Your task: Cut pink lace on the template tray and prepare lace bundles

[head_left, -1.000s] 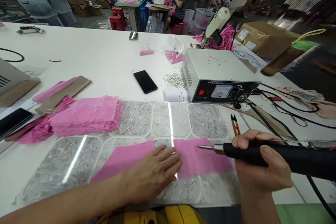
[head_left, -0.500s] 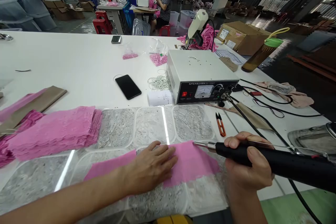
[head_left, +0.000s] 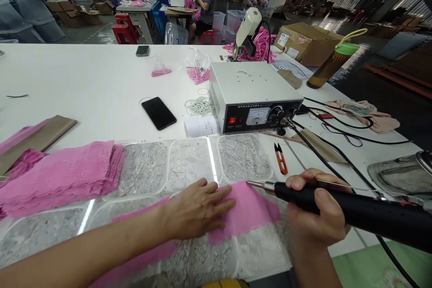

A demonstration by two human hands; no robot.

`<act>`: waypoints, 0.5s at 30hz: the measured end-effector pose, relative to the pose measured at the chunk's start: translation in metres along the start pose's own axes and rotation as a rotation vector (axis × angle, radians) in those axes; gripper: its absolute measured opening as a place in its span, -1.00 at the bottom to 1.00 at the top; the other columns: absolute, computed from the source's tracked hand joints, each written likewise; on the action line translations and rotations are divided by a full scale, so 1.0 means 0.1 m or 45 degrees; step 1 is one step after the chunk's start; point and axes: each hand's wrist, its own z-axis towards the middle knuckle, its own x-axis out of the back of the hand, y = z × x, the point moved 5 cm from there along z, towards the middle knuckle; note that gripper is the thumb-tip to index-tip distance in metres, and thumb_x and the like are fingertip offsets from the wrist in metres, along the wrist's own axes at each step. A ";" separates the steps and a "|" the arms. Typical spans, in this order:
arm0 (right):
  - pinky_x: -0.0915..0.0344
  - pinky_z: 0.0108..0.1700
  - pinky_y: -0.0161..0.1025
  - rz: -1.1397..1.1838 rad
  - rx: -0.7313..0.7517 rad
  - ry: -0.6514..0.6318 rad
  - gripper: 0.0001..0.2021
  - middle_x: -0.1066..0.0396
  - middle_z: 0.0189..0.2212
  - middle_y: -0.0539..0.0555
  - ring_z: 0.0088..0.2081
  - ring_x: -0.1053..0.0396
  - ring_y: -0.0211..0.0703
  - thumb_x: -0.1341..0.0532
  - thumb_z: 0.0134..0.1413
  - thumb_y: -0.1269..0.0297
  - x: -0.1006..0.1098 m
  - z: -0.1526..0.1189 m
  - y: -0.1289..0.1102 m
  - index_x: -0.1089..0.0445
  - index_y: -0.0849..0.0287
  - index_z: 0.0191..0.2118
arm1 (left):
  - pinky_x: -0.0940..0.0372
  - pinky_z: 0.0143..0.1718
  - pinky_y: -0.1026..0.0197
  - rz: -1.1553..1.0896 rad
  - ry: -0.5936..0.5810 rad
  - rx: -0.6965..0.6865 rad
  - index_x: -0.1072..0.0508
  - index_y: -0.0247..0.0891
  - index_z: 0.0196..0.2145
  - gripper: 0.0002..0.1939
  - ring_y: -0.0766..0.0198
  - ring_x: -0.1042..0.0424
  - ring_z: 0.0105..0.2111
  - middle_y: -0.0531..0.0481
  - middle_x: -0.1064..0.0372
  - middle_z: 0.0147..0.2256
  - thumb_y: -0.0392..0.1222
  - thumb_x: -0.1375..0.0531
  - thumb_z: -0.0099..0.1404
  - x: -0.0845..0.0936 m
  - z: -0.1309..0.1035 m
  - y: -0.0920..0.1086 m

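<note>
My left hand [head_left: 204,209] lies with its fingers stretched out on a piece of pink fabric [head_left: 248,211], pressing it on the clear plastic mat. More of the fabric shows on both sides of my left forearm. My right hand [head_left: 317,216] is wrapped around the black handle of an ultrasonic welding gun [head_left: 364,213]. The gun's thin metal tip meets the fabric's upper edge, to the right of my left fingertips. A stack of pink fabric pieces [head_left: 67,173] sits on the left. Orange thread snips [head_left: 280,158] lie above the gun's tip.
A white-topped welder box [head_left: 254,85] stands ahead, its cables [head_left: 320,155] running to the right. A phone [head_left: 158,113], elastic bands [head_left: 200,106], a glass jar [head_left: 398,175] and a bottle [head_left: 332,67] surround it. A person [head_left: 204,2] sits at a sewing machine beyond the table.
My left hand has slid a little to the right over the fabric, closer to the gun's tip. The right hand keeps its grip, nearly still. The whole view has shifted slightly.
</note>
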 end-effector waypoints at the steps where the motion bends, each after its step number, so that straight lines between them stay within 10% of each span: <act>1: -0.23 -0.51 -0.25 0.013 -0.005 0.026 -0.86 -0.25 -0.46 0.00 -0.58 -0.23 -0.29 -0.13 -0.23 0.39 0.01 0.00 -0.01 -0.30 0.19 -0.41 | -0.14 -0.26 0.17 0.003 -0.006 -0.009 -0.24 -0.27 0.08 -0.61 0.24 -0.29 -0.27 -0.11 -0.27 0.04 -0.04 -0.01 0.38 0.01 0.02 -0.01; 15: -0.28 -0.50 -0.22 0.055 -0.001 0.049 -0.86 -0.25 -0.46 0.00 -0.56 -0.24 -0.28 -0.13 -0.22 0.39 0.08 -0.03 0.00 -0.31 0.20 -0.39 | -0.16 -0.19 0.19 0.004 0.068 -0.146 -0.27 -0.33 0.04 -0.70 0.21 -0.32 -0.15 -0.20 -0.28 0.05 -0.24 0.06 0.41 -0.02 0.27 -0.06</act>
